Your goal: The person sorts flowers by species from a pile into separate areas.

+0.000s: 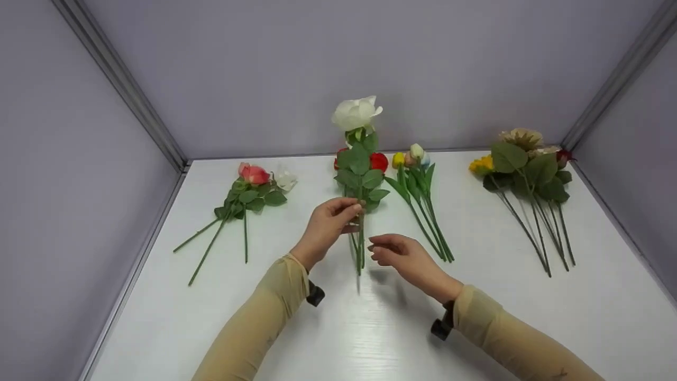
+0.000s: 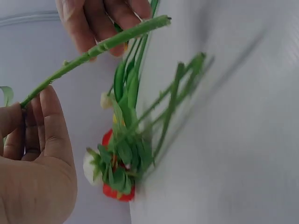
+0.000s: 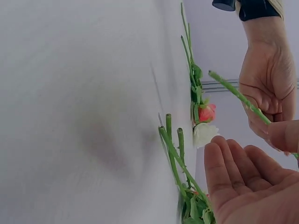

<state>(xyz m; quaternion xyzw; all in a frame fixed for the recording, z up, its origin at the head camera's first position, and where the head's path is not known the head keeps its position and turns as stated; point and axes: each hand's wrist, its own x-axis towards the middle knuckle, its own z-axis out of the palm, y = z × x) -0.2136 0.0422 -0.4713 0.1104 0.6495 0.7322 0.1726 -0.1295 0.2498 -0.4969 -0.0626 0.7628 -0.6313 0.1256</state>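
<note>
My left hand (image 1: 330,225) pinches the stem of a white rose (image 1: 357,114) between thumb and fingers, holding it upright above the table. In the left wrist view its green stem (image 2: 107,44) slants past the fingertips. Just right of the stem is my right hand (image 1: 410,262), its fingers loosely bent with nothing held. The right wrist view shows that palm (image 3: 252,186) facing up beside the stem's lower end. Behind the held rose lie red flowers (image 1: 378,162), partly hidden by its leaves; a second white flower (image 2: 91,167) lies with them in the left wrist view.
Several tulips (image 1: 418,185) lie right of the middle. On the left are a pink rose (image 1: 254,173) and a white flower (image 1: 285,180) with leafy stems. A mixed bunch with a yellow flower (image 1: 481,165) lies far right. Grey walls (image 1: 449,69) enclose the white table (image 1: 338,338).
</note>
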